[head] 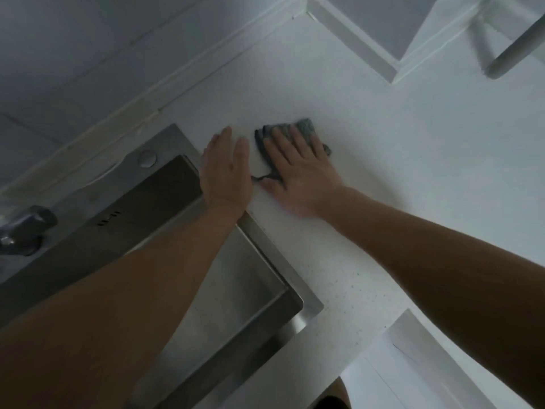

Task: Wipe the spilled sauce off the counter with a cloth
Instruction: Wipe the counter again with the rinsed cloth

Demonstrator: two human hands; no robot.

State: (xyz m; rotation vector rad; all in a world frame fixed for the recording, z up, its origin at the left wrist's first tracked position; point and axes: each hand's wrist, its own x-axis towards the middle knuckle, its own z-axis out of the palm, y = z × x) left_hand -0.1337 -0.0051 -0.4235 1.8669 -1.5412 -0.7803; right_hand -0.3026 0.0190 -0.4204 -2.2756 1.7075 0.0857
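Fingers: my right hand [298, 169] lies flat, fingers straight and slightly spread, pressing the cloth [306, 128] down to scrub
Left hand [227, 169]: flat, fingers together, just beside, likely damming sauce
Cloth: on the counter [413, 172] near the sink [236, 276]
Sauce: none visible

Home kitchen: steel sink [309, 302], tap [25, 228], white counter [413, 172].
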